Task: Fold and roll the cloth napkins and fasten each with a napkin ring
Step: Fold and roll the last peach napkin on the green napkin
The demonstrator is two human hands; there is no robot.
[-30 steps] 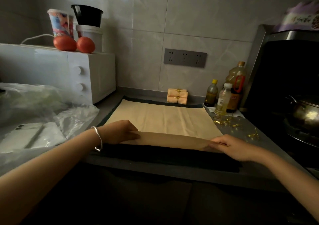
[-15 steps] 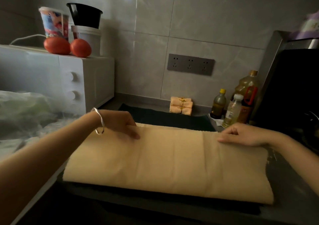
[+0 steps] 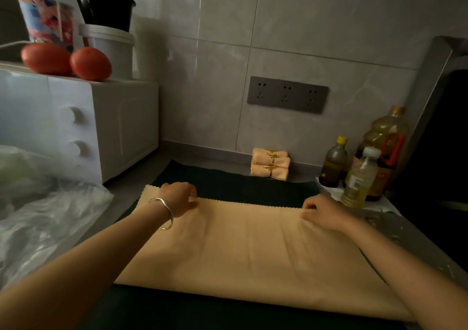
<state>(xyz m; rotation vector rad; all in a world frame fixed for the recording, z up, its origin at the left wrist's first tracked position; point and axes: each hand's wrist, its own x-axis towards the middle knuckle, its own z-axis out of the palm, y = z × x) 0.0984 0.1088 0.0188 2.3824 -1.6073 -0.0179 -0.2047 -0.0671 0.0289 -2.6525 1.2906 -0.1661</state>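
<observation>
Dim countertop; left hand, right hand at napkin edge, grip half hidden.

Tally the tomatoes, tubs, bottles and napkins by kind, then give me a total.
Tomatoes: 2
Tubs: 3
Bottles: 3
Rolled napkins: 2
Unrolled napkin: 1
Total: 11
</observation>
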